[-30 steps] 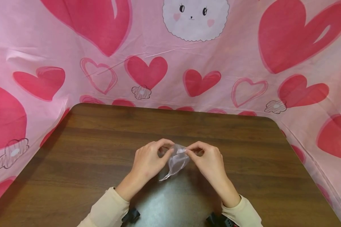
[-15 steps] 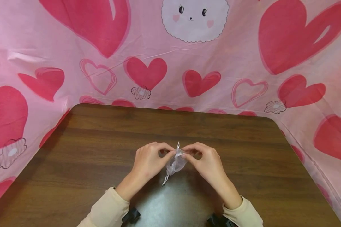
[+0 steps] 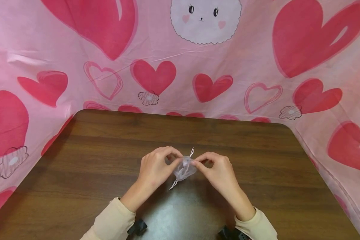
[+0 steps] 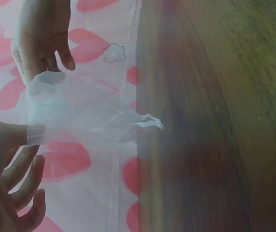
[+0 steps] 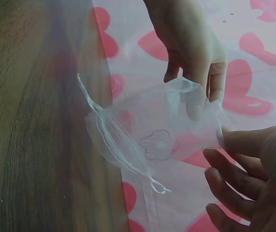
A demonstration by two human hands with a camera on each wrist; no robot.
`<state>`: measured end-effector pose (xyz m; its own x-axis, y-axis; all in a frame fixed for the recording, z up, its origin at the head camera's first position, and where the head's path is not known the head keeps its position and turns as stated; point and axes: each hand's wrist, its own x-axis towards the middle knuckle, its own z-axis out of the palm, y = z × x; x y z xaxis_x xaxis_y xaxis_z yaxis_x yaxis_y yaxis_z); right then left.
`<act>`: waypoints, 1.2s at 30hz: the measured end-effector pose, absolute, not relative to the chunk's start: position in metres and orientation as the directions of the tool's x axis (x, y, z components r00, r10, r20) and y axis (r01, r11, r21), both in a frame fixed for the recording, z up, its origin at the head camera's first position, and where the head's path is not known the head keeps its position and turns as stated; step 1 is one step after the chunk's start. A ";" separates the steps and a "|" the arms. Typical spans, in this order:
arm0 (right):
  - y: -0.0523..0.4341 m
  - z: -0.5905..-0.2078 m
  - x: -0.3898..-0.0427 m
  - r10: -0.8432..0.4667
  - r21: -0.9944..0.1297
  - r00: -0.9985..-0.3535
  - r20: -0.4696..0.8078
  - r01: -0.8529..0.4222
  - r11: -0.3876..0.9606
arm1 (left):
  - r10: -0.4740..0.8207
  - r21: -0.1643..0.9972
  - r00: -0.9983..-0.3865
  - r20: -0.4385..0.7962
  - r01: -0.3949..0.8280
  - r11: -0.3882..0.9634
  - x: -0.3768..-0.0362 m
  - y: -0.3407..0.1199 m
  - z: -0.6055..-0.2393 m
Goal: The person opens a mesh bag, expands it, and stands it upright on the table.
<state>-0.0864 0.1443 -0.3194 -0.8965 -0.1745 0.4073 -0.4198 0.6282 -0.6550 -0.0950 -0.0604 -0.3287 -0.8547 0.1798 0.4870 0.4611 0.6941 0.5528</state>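
Note:
A sheer white drawstring pouch (image 3: 184,169) is held up between both hands in the head view, over the table. My left hand (image 3: 157,166) pinches one side of it between thumb and fingers. On the opposite side, the thumb and forefinger of my right hand (image 3: 220,168) pinch the pouch's edge. White drawstrings (image 5: 116,137) run across the gathered end, farthest from the hands in the right wrist view. One cord end points away from the person, the other toward the near left. In the left wrist view the pouch (image 4: 80,111) spans the two hands, its mesh see-through.
A dark brown wooden table (image 3: 108,140) lies under the hands. Behind and beside it hangs a pink cloth (image 3: 180,50) printed with red hearts. Black wrist devices (image 3: 138,227) sit by the beige sleeves (image 3: 115,220).
The pouch has turned between the fingers; a cord end now sticks out at its far side, which was not visible a second ago. Both hands stay almost in place.

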 end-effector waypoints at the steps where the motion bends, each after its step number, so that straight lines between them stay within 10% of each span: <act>1: 0.144 -0.320 -0.086 -0.170 -0.658 -0.898 0.406 -0.416 0.627 | 0.181 0.555 -0.854 0.488 0.463 0.691 -0.095 -0.060 -0.329; 19: 0.145 -0.319 -0.088 -0.143 -0.672 -0.915 0.377 -0.376 0.638 | 0.352 0.575 -0.815 0.460 0.575 0.582 -0.089 -0.058 -0.327; 36: 0.140 -0.321 -0.082 -0.266 -0.548 -0.913 0.308 -0.399 0.735 | 0.235 0.510 -0.850 0.471 0.480 0.714 -0.091 -0.056 -0.330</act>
